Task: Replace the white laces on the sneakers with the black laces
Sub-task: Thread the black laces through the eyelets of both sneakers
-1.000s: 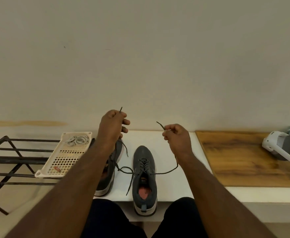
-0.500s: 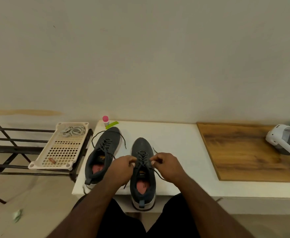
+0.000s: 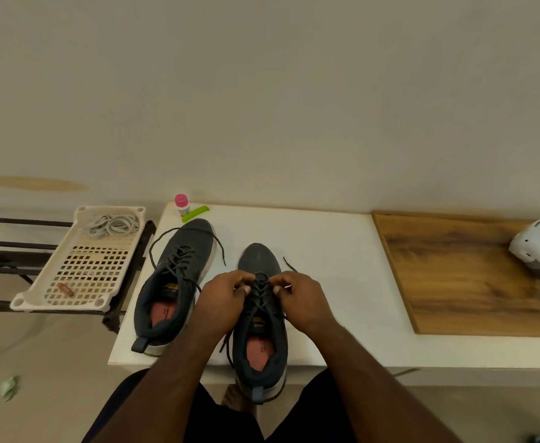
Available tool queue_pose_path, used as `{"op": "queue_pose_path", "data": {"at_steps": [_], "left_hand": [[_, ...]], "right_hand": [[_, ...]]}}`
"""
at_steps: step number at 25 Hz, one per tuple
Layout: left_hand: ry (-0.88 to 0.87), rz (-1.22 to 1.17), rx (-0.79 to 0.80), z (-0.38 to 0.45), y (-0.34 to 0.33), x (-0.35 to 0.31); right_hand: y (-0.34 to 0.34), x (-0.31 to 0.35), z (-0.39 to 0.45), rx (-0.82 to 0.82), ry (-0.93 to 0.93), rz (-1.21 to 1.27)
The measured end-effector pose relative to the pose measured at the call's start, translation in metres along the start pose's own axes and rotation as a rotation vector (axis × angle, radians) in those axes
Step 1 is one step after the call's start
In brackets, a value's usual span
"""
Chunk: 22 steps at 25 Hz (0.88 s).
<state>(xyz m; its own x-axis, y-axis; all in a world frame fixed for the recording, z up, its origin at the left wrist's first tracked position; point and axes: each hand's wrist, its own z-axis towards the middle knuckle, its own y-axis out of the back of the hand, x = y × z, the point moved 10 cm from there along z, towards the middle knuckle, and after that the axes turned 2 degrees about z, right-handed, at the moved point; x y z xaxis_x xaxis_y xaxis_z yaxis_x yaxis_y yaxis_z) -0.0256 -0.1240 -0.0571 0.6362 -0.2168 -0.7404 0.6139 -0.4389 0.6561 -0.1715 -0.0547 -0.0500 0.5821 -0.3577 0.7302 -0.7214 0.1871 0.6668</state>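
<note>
**Lacing the near sneaker in black**

Pinching the black lace (image 3: 262, 294) from both sides, I have my left hand (image 3: 222, 300) and my right hand (image 3: 300, 297) curled over the upper eyelets of the right sneaker (image 3: 260, 318), thumbs and fingertips closed on the lace strands. That shoe stands on the white table (image 3: 326, 251), toe toward the wall, its heel hanging over the near edge above my knees. One loose lace end lies on the table just right of the toe; another trails down past the shoe's left side.

The left sneaker (image 3: 172, 282) sits beside it, angled, already threaded in black, its lace ends looping round the toe. The white laces (image 3: 112, 223) lie bundled at the far end of the cream perforated tray (image 3: 80, 276) on the black rack (image 3: 3, 251). A pink-capped bottle (image 3: 181, 204) and a green strip (image 3: 195, 209) stand at the table's far corner.
</note>
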Motion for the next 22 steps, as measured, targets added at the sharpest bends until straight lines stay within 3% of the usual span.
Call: {"op": "queue_pose_path", "data": {"at_steps": [8,22], "left_hand": [[-0.08,0.027,0.009,0.013,-0.002,-0.002],[-0.073,-0.022,0.045,0.007,-0.001,-0.002]], "right_hand": [[-0.018,0.013,0.018,0.13,0.141,-0.26],[-0.01,0.0,0.017,0.01,0.049,-0.113]]}}
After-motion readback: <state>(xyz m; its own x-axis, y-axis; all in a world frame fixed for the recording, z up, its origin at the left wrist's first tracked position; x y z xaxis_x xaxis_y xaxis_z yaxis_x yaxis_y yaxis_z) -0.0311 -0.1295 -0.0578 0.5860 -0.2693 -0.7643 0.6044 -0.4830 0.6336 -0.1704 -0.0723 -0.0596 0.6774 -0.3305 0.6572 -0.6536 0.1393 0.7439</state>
